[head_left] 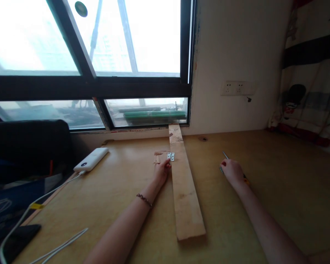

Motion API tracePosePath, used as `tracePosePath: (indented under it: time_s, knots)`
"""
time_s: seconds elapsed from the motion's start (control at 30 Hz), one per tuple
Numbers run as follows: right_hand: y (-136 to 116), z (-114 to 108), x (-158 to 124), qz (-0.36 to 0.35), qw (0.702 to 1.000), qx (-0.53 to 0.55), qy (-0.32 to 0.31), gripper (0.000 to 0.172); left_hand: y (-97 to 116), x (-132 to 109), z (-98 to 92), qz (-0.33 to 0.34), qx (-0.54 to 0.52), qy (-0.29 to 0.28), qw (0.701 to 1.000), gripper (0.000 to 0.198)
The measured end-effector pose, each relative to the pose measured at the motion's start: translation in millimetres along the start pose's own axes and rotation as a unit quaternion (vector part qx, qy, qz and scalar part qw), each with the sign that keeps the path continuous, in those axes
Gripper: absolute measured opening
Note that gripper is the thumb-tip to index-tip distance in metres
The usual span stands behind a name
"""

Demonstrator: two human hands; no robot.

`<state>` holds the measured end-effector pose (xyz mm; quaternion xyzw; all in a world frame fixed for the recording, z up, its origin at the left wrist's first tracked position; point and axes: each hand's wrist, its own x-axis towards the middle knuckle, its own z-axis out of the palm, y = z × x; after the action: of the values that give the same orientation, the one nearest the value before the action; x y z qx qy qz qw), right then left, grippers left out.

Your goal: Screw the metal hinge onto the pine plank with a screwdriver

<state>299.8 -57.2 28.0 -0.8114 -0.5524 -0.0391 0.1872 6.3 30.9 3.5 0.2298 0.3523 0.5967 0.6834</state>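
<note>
A long wooden board [184,187] lies on the wooden tabletop [112,205], its far end at the window sill. On the board's left edge sits a small metal hinge [171,156] with several holes. My left hand [161,172] pinches the hinge at its lower edge, beside the board. Over the table to the right of the board, my right hand [232,171] is closed around a screwdriver [225,155]; its thin metal shaft points up and left, and a bit of yellow shows behind the hand. A second short metal tip shows under the right fingers.
A white power bank [91,160] with a white cable [55,190] lies at the table's left edge. A black chair [30,146] stands beyond it. Wall sockets [238,88] and a curtain [310,80] are at the right.
</note>
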Motion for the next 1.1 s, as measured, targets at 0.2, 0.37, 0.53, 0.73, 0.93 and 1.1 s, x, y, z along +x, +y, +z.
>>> tracePosePath:
  time_s: [0.2, 0.37, 0.53, 0.73, 0.93, 1.1]
  knots:
    - [-3, 4, -1, 0.027, 0.997, -0.032, -0.057, 0.014, 1, -3, 1.1, -0.010, -0.007, -0.005, 1.000, 0.011]
    - [-3, 6, -3, 0.027, 0.997, -0.049, -0.061, 0.020, 0, -2, 0.5, -0.006, -0.006, -0.007, 1.000, 0.011]
    - [-6, 7, -4, 0.018, 0.994, -0.096, -0.055, 0.024, 2, -5, 2.9, -0.012, -0.003, 0.003, 1.000, 0.012]
    - [-4, 8, -5, 0.011, 0.997, -0.077, -0.027, 0.022, 1, -3, 1.1, -0.016, -0.010, 0.002, 1.000, 0.013]
    - [-52, 4, -1, -0.052, 0.928, 0.366, 0.057, 0.025, -2, 0, -0.4, 0.000, -0.018, -0.016, 1.000, 0.014]
    - [-147, 18, 17, -0.046, 0.774, 0.626, -0.089, 0.024, 0, -3, 1.2, 0.015, -0.019, -0.018, 1.000, 0.014]
